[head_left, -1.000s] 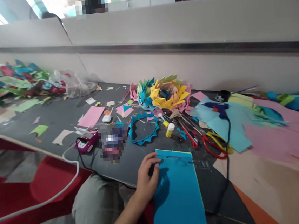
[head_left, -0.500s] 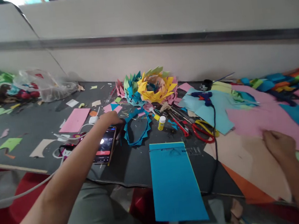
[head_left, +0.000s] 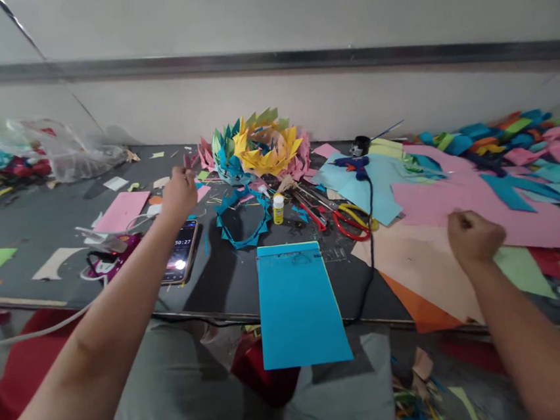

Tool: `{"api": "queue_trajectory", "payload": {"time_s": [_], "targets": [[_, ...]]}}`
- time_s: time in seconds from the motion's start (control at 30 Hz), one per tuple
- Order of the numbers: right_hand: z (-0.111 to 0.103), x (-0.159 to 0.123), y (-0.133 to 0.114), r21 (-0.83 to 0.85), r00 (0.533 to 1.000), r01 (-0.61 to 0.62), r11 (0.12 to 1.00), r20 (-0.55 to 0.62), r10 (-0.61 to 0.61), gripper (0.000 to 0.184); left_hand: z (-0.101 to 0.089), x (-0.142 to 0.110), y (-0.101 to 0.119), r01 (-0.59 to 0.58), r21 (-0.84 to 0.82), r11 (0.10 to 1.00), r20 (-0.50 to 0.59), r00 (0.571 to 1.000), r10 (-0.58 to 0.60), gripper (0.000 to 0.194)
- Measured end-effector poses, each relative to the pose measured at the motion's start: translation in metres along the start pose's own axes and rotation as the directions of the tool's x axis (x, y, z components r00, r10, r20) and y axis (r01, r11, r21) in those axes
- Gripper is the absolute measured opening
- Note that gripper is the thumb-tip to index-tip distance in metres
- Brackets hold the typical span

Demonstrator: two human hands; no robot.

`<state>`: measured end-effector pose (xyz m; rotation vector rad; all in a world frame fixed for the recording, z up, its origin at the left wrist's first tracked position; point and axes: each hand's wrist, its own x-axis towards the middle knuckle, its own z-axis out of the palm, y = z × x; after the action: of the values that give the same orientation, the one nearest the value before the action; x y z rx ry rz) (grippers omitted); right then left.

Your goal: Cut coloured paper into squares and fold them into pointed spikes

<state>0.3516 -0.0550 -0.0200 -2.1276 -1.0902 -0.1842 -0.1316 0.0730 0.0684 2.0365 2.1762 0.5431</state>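
My left hand [head_left: 181, 193] is raised above the table beside the phone [head_left: 181, 252], its fingers closed. A small purplish tip shows just above the fingers; I cannot make out what it is or whether it is held. My right hand [head_left: 475, 234] makes a loose fist over the pink paper [head_left: 438, 201] and the peach sheet [head_left: 404, 261], with nothing visible in it. Between my hands, a blue sheet [head_left: 299, 307] overhangs the front edge. Behind it are a blue spiked paper ring [head_left: 246, 241] and a small glue bottle [head_left: 278, 209].
Folded-paper crowns [head_left: 269, 151] stand near the wall. Red-handled scissors [head_left: 353, 223] and a glue gun [head_left: 355, 164] with a trailing black cord lie right of centre. Paper strips [head_left: 516, 141] pile up far right. A plastic bag [head_left: 76, 153] and a white cable [head_left: 39, 335] are left.
My left hand has lifted away from beside the phone and the blue ring, up and to the left. My right hand stays closed over the papers. The camera view has shifted slightly.
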Motion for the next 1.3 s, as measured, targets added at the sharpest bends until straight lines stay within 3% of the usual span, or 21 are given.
{"api": "queue_trajectory", "payload": {"time_s": [0.1, 0.17, 0.2, 0.23, 0.27, 0.3, 0.33, 0.43, 0.47, 0.53, 0.6, 0.67, 0.7, 0.77, 0.83, 0.9, 0.93, 1.03, 1.13, 1.23, 1.3], "targets": [[-0.005, -0.051, -0.050, 0.110, 0.969, 0.190, 0.976, 0.136, -0.204, 0.031, -0.009, -0.063, 0.026, -0.161, -0.147, 0.976, -0.050, 0.987, 0.155, 0.048], [-0.012, -0.099, -0.089, 0.271, 0.867, 0.321, 0.908, 0.300, -0.397, 0.040, -0.007, -0.118, 0.042, -0.315, -0.245, 0.917, 0.089, 0.934, 0.345, 0.044], [-0.016, -0.124, -0.107, 0.481, 0.682, 0.388, 0.786, 0.424, -0.596, 0.054, -0.004, -0.144, 0.049, -0.447, -0.354, 0.822, 0.225, 0.812, 0.539, 0.043], [-0.020, -0.146, -0.124, 0.662, 0.491, 0.388, 0.642, 0.441, -0.751, 0.069, 0.000, -0.168, 0.054, -0.513, -0.441, 0.737, 0.321, 0.676, 0.663, 0.043], [-0.024, -0.165, -0.138, 0.781, 0.360, 0.342, 0.522, 0.405, -0.841, 0.073, 0.004, -0.187, 0.057, -0.529, -0.497, 0.688, 0.366, 0.592, 0.719, 0.046], [-0.027, -0.181, -0.149, 0.851, 0.295, 0.288, 0.439, 0.358, -0.886, 0.066, 0.008, -0.202, 0.058, -0.521, -0.530, 0.668, 0.365, 0.571, 0.735, 0.052], [-0.029, -0.192, -0.157, 0.891, 0.280, 0.245, 0.382, 0.312, -0.908, 0.055, 0.012, -0.213, 0.058, -0.493, -0.571, 0.656, 0.371, 0.557, 0.743, 0.058], [-0.030, -0.204, -0.167, 0.917, 0.286, 0.216, 0.336, 0.270, -0.919, 0.051, 0.022, -0.224, 0.051, -0.332, -0.633, 0.700, 0.383, 0.651, 0.655, 0.072], [-0.030, -0.202, -0.167, 0.916, 0.254, 0.219, 0.336, 0.279, -0.926, 0.052, 0.025, -0.223, 0.048, -0.269, -0.638, 0.722, 0.414, 0.671, 0.616, 0.075], [-0.034, -0.194, -0.164, 0.929, 0.103, 0.237, 0.285, 0.267, -0.958, 0.053, 0.028, -0.220, 0.043, -0.177, -0.630, 0.756, 0.498, 0.655, 0.568, 0.076], [-0.044, -0.180, -0.154, 0.937, -0.091, 0.296, 0.184, 0.219, -0.971, 0.056, 0.031, -0.213, 0.038, -0.145, -0.614, 0.776, 0.560, 0.613, 0.558, 0.077], [-0.056, -0.162, -0.140, 0.882, -0.110, 0.440, 0.170, 0.240, -0.964, 0.063, 0.034, -0.204, 0.032, -0.116, -0.612, 0.782, 0.577, 0.610, 0.542, 0.077], [-0.060, -0.152, -0.132, 0.861, -0.068, 0.476, 0.178, 0.238, -0.969, 0.065, 0.036, -0.200, 0.029, -0.083, -0.630, 0.772, 0.577, 0.615, 0.537, 0.076], [-0.059, -0.133, -0.120, 0.733, 0.105, 0.601, 0.318, 0.322, -0.941, 0.054, 0.041, -0.192, 0.025, -0.092, -0.650, 0.754, 0.538, 0.645, 0.542, 0.072], [-0.041, -0.118, -0.114, 0.635, 0.170, 0.685, 0.356, 0.336, -0.927, 0.037, 0.047, -0.185, 0.026, -0.282, -0.635, 0.719, 0.450, 0.621, 0.641, 0.053], [-0.012, -0.107, -0.114, 0.596, 0.143, 0.752, 0.282, 0.269, -0.952, 0.020, 0.056, -0.179, 0.032, -0.557, -0.569, 0.605, 0.282, 0.559, 0.780, 0.027], [0.004, -0.104, -0.114, 0.594, 0.106, 0.769, 0.237, 0.248, -0.963, 0.014, 0.061, -0.176, 0.035, -0.676, -0.503, 0.538, 0.202, 0.513, 0.834, 0.024], [0.038, -0.100, -0.109, 0.607, 0.106, 0.768, 0.203, 0.193, -0.976, 0.005, 0.077, -0.166, 0.041, -0.855, -0.308, 0.417, 0.082, 0.413, 0.907, 0.030], [0.049, -0.101, -0.099, 0.652, 0.106, 0.714, 0.256, 0.260, -0.960, 0.012, 0.090, -0.160, 0.038, -0.862, -0.239, 0.447, 0.061, 0.446, 0.893, 0.034], [0.047, -0.100, -0.092, 0.681, 0.099, 0.671, 0.295, 0.311, -0.945, 0.017, 0.097, -0.160, 0.033, -0.827, -0.212, 0.522, 0.115, 0.509, 0.853, 0.036], [0.045, -0.099, -0.091, 0.681, 0.111, 0.656, 0.325, 0.339, -0.934, 0.017, 0.099, -0.161, 0.032, -0.812, -0.213, 0.544, 0.160, 0.520, 0.839, 0.036]]}}
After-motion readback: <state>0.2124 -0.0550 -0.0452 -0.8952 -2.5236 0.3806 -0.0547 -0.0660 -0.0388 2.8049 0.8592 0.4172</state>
